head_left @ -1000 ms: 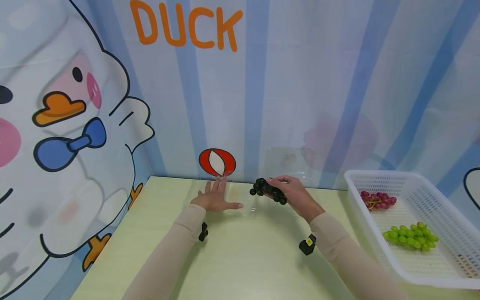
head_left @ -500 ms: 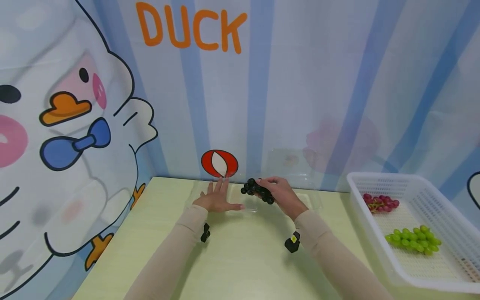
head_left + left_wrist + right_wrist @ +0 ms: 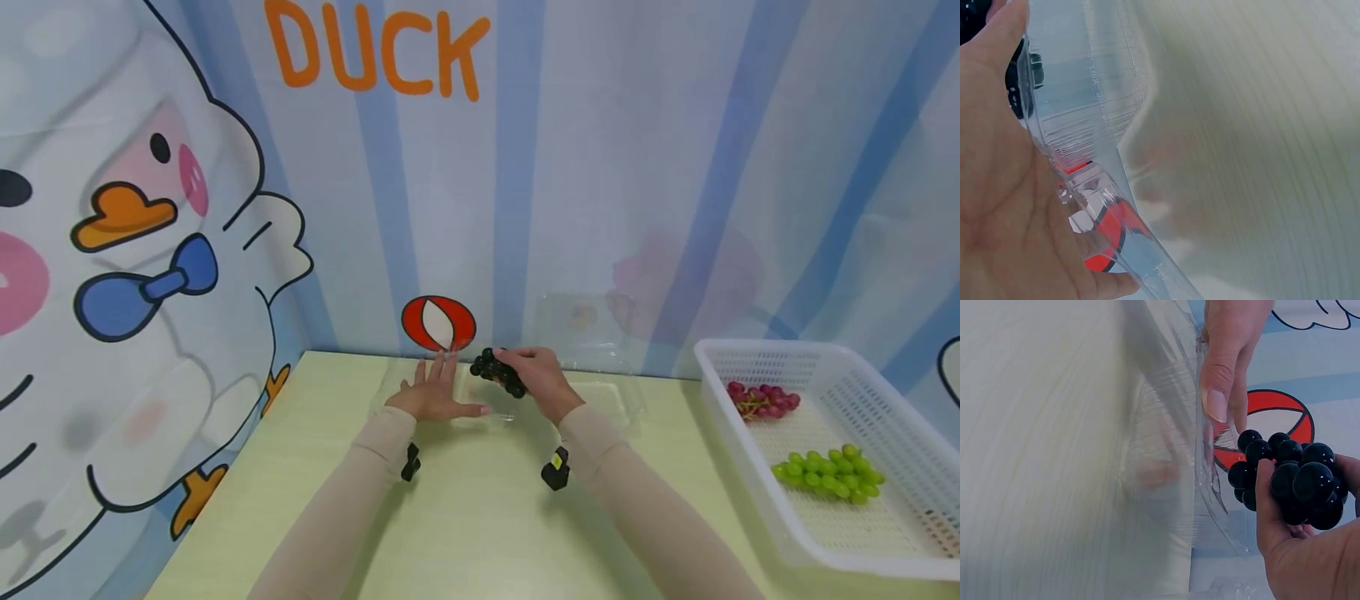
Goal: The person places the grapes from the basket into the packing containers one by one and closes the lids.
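Observation:
My right hand [image 3: 542,379] pinches a bunch of shiny black grapes [image 3: 497,372] above clear plastic packaging [image 3: 483,421] at the back of the table. In the right wrist view the black grapes [image 3: 1288,472] sit between the thumb and fingers, close to the packaging's rim. My left hand [image 3: 431,402] is spread with straight fingers at the packaging's left part. Its thumb lies along the near rim, as the right wrist view shows. The left wrist view has the clear wall [image 3: 1104,200] beside the palm, with some dark grapes partly seen at its upper left.
A white perforated basket [image 3: 806,546] stands at the right with red grapes [image 3: 763,402] and green grapes [image 3: 828,473] in it. A clear raised lid [image 3: 585,321] stands against the printed curtain [image 3: 622,167] behind the pale table [image 3: 480,517].
My right hand has moved left with the black grapes, bringing them nearer my left hand. My left hand has stayed in about the same place.

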A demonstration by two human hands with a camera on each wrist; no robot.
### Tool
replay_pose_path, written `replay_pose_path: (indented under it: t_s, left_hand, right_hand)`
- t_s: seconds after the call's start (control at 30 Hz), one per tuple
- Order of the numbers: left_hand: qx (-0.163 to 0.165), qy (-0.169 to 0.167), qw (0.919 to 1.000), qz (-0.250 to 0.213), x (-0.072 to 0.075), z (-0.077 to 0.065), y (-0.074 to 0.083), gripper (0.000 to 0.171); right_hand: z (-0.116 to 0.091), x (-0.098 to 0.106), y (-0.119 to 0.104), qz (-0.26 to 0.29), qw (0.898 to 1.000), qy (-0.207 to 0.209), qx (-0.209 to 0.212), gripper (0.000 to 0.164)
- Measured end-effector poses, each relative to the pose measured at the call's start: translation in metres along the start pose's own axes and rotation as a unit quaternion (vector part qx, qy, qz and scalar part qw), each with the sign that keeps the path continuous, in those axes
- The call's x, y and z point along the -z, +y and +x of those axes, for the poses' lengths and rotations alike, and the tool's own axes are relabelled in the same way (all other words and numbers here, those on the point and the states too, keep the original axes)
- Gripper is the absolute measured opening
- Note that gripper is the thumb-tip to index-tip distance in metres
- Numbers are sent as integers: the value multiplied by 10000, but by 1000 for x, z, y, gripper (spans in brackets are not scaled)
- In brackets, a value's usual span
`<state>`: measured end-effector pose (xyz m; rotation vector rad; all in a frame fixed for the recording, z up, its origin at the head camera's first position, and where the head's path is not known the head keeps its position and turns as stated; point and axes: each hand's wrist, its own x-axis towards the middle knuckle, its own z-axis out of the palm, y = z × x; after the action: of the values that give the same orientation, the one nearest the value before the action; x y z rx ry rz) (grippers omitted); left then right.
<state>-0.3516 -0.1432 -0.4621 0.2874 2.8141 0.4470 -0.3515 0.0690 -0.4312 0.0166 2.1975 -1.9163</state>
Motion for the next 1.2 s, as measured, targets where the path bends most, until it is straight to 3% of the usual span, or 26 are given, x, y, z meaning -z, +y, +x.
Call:
replay_pose_path:
  t_s: [0.63,0.93,1.2]
  left_hand:
    - [35,-50,10000,-3,0,0,-1,129]
    - [24,-34,10000,52,2,0,1,128]
    - [68,-38,10000,58,2,-1,2,126]
  right_hand:
    - [17,-34,4,-224,9947,960,-282,53]
    - [22,-40,4,-251,9917,1146,-522,55]
    - [31,-51,12,-301,9913,1236,-329,51]
